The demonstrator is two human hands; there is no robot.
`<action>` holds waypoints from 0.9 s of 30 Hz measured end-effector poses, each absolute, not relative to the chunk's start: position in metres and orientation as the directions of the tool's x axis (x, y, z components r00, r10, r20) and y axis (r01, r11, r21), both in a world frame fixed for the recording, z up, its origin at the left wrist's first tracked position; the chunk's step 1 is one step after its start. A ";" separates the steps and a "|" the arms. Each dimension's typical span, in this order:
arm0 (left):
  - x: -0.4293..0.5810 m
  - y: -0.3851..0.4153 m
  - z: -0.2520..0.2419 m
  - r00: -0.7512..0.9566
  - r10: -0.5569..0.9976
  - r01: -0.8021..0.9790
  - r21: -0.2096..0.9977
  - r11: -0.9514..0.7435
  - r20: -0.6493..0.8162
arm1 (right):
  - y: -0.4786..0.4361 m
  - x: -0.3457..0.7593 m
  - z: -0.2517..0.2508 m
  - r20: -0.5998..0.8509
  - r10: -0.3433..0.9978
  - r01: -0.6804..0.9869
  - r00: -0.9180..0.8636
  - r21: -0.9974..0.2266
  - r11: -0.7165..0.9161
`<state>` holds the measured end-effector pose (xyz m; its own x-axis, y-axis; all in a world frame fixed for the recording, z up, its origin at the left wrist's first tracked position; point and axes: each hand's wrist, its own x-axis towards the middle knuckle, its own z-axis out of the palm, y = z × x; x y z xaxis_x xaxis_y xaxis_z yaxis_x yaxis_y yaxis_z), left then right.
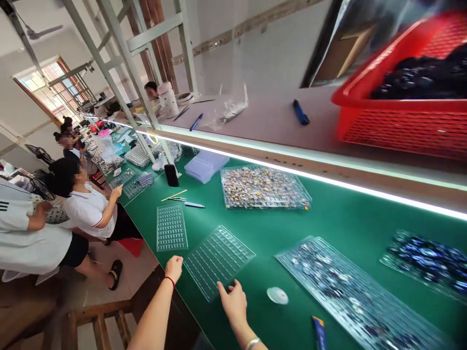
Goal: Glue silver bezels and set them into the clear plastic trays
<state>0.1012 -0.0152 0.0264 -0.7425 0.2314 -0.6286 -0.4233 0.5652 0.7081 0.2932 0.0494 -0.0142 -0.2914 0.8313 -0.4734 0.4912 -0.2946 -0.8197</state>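
A clear plastic tray with long parallel grooves (219,260) lies at an angle on the green tabletop. At its left corner my left hand (174,269) is closed, fingertips pinched on the corner. My right hand (233,302) is by the tray's near right edge, thumb and fingers apart, the thumb reaching the edge. Just beyond my left hand lies a second clear tray with small compartments (171,227). Right of my right hand sits a small whitish oval piece (278,295).
A long grooved tray of shiny stones (335,277) and a blue-stone tray (426,260) lie right. Behind are a tray of mixed stones (264,187), a pen (194,205) and a phone (171,175). A red basket (397,124) stands on the shelf. Co-workers (91,204) are left.
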 end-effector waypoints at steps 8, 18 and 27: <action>0.080 -0.052 0.012 -0.770 0.345 -0.315 0.790 0.527 -0.537 | 0.070 0.221 -0.025 -0.391 0.864 0.438 -0.317 -0.868 -0.232; -0.046 -0.063 -0.006 -0.797 0.304 -0.302 0.780 0.549 -0.522 | 0.110 0.044 -0.024 -0.401 0.850 0.730 -0.342 -0.682 -0.027; -0.044 -0.081 0.003 -0.687 0.397 -0.411 0.777 0.477 -0.608 | 0.124 0.073 -0.002 -0.424 0.798 0.553 -0.428 -0.821 -0.140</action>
